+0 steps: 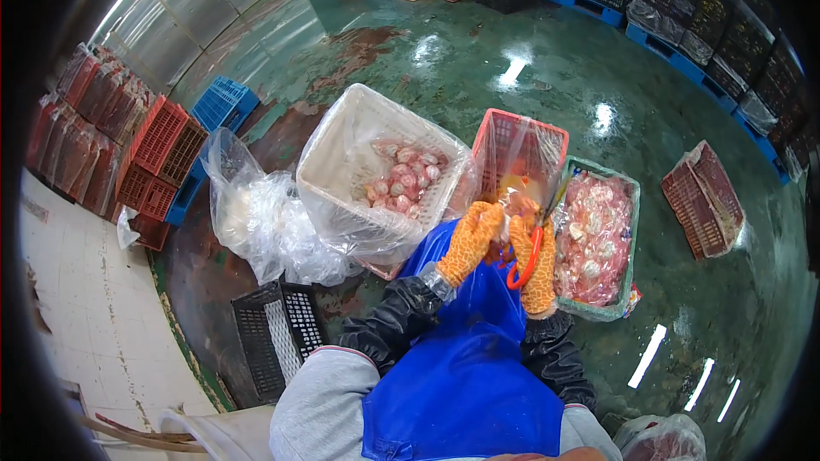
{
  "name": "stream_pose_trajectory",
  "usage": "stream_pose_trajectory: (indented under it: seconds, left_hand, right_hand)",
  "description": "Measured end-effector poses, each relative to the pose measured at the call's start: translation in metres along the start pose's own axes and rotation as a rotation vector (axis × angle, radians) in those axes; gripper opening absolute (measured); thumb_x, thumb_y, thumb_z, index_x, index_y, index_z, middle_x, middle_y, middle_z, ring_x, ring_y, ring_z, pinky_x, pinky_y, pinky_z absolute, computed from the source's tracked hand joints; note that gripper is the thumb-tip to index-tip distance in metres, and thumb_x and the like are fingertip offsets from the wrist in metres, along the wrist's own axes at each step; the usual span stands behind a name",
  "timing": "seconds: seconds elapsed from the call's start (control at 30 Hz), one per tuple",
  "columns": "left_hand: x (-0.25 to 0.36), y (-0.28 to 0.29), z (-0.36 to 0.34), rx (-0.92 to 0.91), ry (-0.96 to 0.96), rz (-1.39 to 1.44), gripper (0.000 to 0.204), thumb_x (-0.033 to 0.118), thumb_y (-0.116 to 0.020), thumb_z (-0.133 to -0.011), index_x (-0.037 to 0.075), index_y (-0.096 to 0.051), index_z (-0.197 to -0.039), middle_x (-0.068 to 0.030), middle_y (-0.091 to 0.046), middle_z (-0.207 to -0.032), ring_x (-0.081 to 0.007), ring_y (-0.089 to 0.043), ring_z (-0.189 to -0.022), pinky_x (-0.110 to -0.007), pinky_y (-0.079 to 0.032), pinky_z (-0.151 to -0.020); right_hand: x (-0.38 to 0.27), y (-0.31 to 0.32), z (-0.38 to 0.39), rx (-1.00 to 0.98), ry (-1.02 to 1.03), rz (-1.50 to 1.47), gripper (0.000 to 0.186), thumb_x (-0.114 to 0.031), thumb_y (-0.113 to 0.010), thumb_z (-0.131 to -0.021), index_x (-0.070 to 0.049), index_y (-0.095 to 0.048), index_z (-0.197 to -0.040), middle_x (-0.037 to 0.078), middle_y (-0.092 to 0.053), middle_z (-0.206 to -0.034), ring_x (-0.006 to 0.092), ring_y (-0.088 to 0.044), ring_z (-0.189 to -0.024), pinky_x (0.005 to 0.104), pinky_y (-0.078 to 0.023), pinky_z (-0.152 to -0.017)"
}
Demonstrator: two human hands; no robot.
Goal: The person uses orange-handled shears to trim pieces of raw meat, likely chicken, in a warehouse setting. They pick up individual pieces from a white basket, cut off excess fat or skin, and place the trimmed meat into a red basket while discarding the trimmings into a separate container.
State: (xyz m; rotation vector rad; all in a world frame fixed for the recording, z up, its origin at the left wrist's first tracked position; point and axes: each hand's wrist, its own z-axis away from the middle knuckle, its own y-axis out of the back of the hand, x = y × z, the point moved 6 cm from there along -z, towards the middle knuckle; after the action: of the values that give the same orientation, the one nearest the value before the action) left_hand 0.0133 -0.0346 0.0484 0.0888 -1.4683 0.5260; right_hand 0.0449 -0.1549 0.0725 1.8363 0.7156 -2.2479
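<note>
Green floor point(444, 60), wet and glossy, with brown worn patches at far left. Counted close to the person: one white crate point(329, 124), film-lined, holding many pink wrapped pieces point(401, 181), too crowded to count; one red crate point(523, 119) to its right, also under film; one green tray point(635, 222) right of that, filled with pink wrapped pieces. Scissors: one pair point(527, 267), orange-red handle, lying across the right hand point(535, 269); cannot tell how its fingers close on them. Left hand point(472, 243): fingers curled together, just beside the right one, at the near edge of the red crate; whether they clamp a piece is unclear. Gloves: two, orange, patterned. One dark red crate point(702, 198) apart at right; one heap of clear plastic point(273, 218) at left. Surroundings: pale panelled wall point(192, 0) far left, stacked red crates point(154, 162) left, black crates point(709, 26) on blue pallets point(675, 51) far right.
</note>
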Motion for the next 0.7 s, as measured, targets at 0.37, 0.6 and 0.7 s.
stream_pose_trajectory:
  seconds: [0.37, 0.6, 0.7]
  left_hand:
    - [0.009, 0.036, -0.016, 0.324, -0.482, -0.155, 0.019, 0.018, -0.05, -0.091, 0.002, -0.052, -0.1, -0.0034, -0.056, -0.087, -0.0099, -0.053, -0.081, -0.024, -0.045, -0.069]
    - [0.004, 0.029, -0.019, 0.272, -0.376, -0.208, 0.024, 0.024, -0.049, -0.091, 0.001, -0.053, -0.098, -0.0057, -0.057, -0.084, -0.011, -0.054, -0.078, -0.025, -0.045, -0.067]
    - [-0.048, 0.045, -0.035, 0.304, -0.345, 0.039, 0.022, 0.022, -0.048, -0.092, 0.003, -0.053, -0.103, -0.005, -0.057, -0.091, -0.0121, -0.054, -0.083, -0.025, -0.046, -0.07]
  right_hand:
    - [0.024, -0.014, 0.017, -0.268, 0.025, 0.485, 0.046, -0.019, -0.065, -0.081, -0.003, -0.047, -0.121, -0.001, -0.05, -0.081, 0.007, -0.047, -0.073, 0.0226, -0.042, -0.069]
    - [0.05, -0.003, 0.009, -0.156, -0.006, 0.394, 0.04, -0.024, -0.067, -0.079, -0.002, -0.055, -0.111, 0.001, -0.056, -0.072, 0.0082, -0.048, -0.064, 0.026, -0.043, -0.059]
    - [0.046, -0.01, 0.012, -0.199, -0.091, 0.417, 0.039, -0.029, -0.061, -0.084, -0.003, -0.053, -0.112, 0.001, -0.057, -0.074, 0.0061, -0.05, -0.062, 0.0208, -0.042, -0.054]
